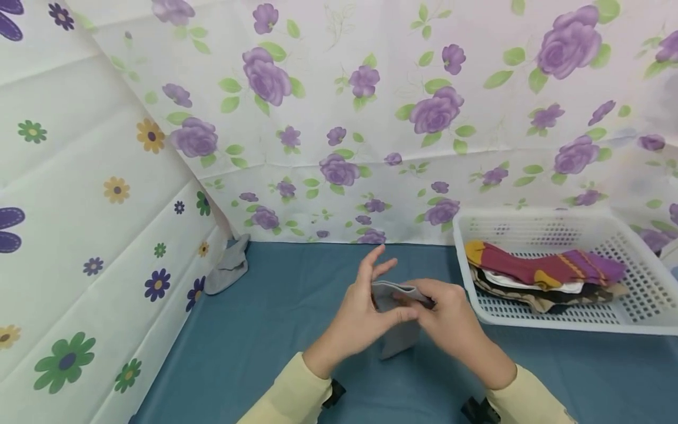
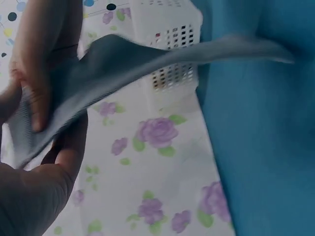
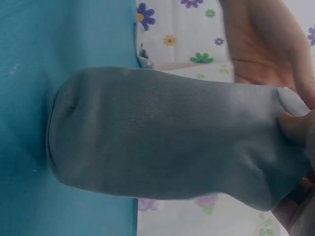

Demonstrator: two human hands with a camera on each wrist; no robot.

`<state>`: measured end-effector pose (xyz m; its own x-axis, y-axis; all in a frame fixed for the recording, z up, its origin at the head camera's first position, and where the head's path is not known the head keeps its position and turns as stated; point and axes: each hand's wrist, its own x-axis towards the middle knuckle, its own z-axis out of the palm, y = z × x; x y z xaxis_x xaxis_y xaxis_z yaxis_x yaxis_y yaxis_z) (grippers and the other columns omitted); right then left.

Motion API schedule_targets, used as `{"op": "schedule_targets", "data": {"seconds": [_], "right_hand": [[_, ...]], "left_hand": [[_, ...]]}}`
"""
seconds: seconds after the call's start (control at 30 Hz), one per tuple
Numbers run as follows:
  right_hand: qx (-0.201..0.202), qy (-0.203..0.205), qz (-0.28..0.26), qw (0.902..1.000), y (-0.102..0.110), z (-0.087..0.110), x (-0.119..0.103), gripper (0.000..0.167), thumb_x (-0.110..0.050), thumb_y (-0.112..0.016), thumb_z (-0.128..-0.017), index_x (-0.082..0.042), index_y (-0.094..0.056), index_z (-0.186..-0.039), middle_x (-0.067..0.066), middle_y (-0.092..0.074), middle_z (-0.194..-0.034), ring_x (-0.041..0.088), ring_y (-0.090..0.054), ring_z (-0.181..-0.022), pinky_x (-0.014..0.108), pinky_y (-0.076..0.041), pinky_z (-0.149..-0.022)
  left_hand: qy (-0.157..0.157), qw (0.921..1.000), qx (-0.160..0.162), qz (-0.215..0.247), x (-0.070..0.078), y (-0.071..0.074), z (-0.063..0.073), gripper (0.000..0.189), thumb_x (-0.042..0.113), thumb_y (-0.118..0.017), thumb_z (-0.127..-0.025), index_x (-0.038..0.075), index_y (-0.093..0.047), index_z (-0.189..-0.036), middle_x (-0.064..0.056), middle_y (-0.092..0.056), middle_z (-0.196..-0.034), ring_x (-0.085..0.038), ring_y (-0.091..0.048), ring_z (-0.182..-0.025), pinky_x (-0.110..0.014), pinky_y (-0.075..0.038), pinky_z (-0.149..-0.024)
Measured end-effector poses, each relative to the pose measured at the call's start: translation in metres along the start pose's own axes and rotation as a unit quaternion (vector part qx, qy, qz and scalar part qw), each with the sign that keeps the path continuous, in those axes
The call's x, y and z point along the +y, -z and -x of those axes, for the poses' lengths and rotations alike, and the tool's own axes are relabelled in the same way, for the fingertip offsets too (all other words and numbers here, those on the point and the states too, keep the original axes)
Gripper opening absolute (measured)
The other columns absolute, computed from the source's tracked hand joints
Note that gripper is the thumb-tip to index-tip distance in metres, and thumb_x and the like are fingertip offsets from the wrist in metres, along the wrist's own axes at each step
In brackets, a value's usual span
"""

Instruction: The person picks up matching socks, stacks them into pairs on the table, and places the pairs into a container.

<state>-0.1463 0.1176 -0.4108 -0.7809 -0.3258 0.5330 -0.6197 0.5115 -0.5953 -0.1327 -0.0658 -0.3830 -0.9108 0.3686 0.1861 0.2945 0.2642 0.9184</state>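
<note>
A grey sock (image 1: 401,340) hangs toe down between both hands, its cuff spread at the top in the head view. My right hand (image 1: 450,312) grips the cuff from the right, thumb on the near side. From the left, my left hand (image 1: 355,315) holds the cuff, with its thumb across the near side and a couple of fingers raised. Some left fingers are hidden by the fabric. The right wrist view shows the sock (image 3: 162,135) broadside; in the left wrist view it appears edge-on and blurred.
Another grey sock (image 1: 229,268) lies at the far left corner, against the flowered sheet. To the right stands a white perforated basket (image 1: 556,321) with a stack of socks, topped by a maroon, yellow and purple pair (image 1: 545,265). Blue cloth (image 1: 296,277) covers the table.
</note>
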Motion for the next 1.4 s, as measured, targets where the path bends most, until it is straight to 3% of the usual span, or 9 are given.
{"op": "schedule_targets", "data": {"seconds": [0.07, 0.2, 0.43, 0.7, 0.9, 1.03, 1.13, 1.23, 1.4], "right_hand": [[0.012, -0.004, -0.005, 0.9999, 0.002, -0.002, -0.001, 0.016, -0.026, -0.069, -0.085, -0.027, -0.069, -0.1, -0.015, -0.055, -0.062, -0.004, -0.036, -0.042, 0.014, -0.033, -0.041], [0.03, -0.035, -0.03, 0.9985, 0.004, -0.003, -0.002, 0.015, -0.03, -0.065, -0.088, -0.029, -0.068, -0.103, -0.013, -0.059, -0.066, 0.001, -0.032, -0.038, 0.016, -0.03, -0.038], [0.083, -0.067, -0.072, 0.9917, 0.009, -0.006, -0.005, 0.019, -0.024, -0.063, -0.089, -0.026, -0.066, -0.108, -0.002, -0.071, -0.091, 0.001, -0.055, -0.049, 0.017, -0.041, -0.042], [0.176, -0.077, -0.167, 0.967, 0.02, -0.008, -0.004, 0.023, -0.005, -0.065, -0.086, -0.014, -0.066, -0.108, 0.005, -0.07, -0.094, 0.011, -0.069, -0.075, 0.022, -0.055, -0.061], [0.203, -0.08, -0.163, 0.9623, 0.026, -0.005, -0.001, 0.037, 0.004, -0.064, -0.084, -0.008, -0.062, -0.119, 0.009, -0.067, -0.098, 0.004, -0.056, -0.05, 0.015, -0.044, -0.045], [0.19, -0.033, -0.128, 0.9728, 0.026, -0.004, 0.002, 0.039, 0.01, -0.061, -0.083, -0.004, -0.063, -0.119, 0.015, -0.065, -0.109, 0.0, -0.027, -0.037, 0.018, -0.026, -0.035], [0.144, -0.021, -0.087, 0.9855, 0.022, -0.001, 0.004, 0.035, 0.011, -0.057, -0.085, -0.01, -0.071, -0.109, 0.011, -0.063, -0.119, -0.001, -0.022, -0.039, 0.016, -0.025, -0.037], [0.092, -0.028, -0.022, 0.9951, 0.015, 0.004, 0.005, 0.034, 0.008, -0.056, -0.086, -0.016, -0.073, -0.103, 0.006, -0.063, -0.121, -0.003, -0.038, -0.047, 0.013, -0.031, -0.042], [0.055, -0.049, 0.048, 0.9962, 0.0, 0.014, 0.008, 0.028, 0.002, -0.063, -0.083, -0.013, -0.072, -0.105, 0.01, -0.067, -0.113, 0.004, -0.062, -0.067, 0.014, -0.042, -0.048]], "left_hand": [[0.02, 0.9993, -0.005, 0.033, 0.002, 0.0, 0.001, 0.097, 0.028, -0.074, -0.08, 0.04, -0.004, -0.146, -0.005, -0.059, -0.122, -0.007, -0.047, -0.052, -0.023, -0.042, -0.049], [0.017, 0.9983, -0.018, 0.053, -0.009, -0.002, -0.004, 0.086, 0.021, -0.075, -0.079, 0.036, -0.021, -0.145, -0.01, -0.064, -0.089, -0.008, -0.051, -0.055, -0.023, -0.043, -0.05], [0.046, 0.9959, -0.074, -0.024, -0.055, -0.008, -0.008, 0.009, 0.027, -0.069, -0.085, 0.021, -0.07, -0.091, 0.005, -0.066, -0.074, -0.005, -0.056, -0.058, -0.021, -0.044, -0.052], [0.074, 0.9902, -0.115, -0.029, -0.085, 0.009, -0.002, 0.018, 0.037, -0.063, -0.088, 0.021, -0.071, -0.089, -0.01, -0.065, -0.076, -0.01, -0.044, -0.053, -0.025, -0.037, -0.049], [0.076, 0.9945, -0.072, 0.005, -0.097, 0.037, 0.004, 0.024, 0.036, -0.066, -0.086, 0.012, -0.068, -0.082, -0.009, -0.061, -0.074, -0.013, -0.048, -0.056, -0.029, -0.041, -0.052], [0.1, 0.9937, -0.018, 0.046, -0.099, 0.055, 0.006, 0.027, 0.033, -0.07, -0.083, 0.007, -0.064, -0.078, -0.006, -0.066, -0.075, -0.018, -0.061, -0.063, -0.033, -0.048, -0.056], [0.128, 0.9887, 0.043, 0.065, -0.098, 0.065, 0.005, 0.026, 0.032, -0.072, -0.081, 0.007, -0.066, -0.082, -0.006, -0.069, -0.078, -0.019, -0.066, -0.069, -0.033, -0.051, -0.059], [0.15, 0.9814, 0.094, 0.074, -0.087, 0.072, 0.004, 0.023, 0.028, -0.073, -0.082, 0.008, -0.069, -0.092, -0.008, -0.071, -0.083, -0.02, -0.068, -0.074, -0.032, -0.053, -0.062], [0.157, 0.9771, 0.135, 0.048, -0.099, 0.078, 0.007, 0.02, 0.029, -0.072, -0.082, 0.01, -0.07, -0.091, -0.011, -0.069, -0.082, -0.02, -0.065, -0.07, -0.037, -0.052, -0.061]]}}
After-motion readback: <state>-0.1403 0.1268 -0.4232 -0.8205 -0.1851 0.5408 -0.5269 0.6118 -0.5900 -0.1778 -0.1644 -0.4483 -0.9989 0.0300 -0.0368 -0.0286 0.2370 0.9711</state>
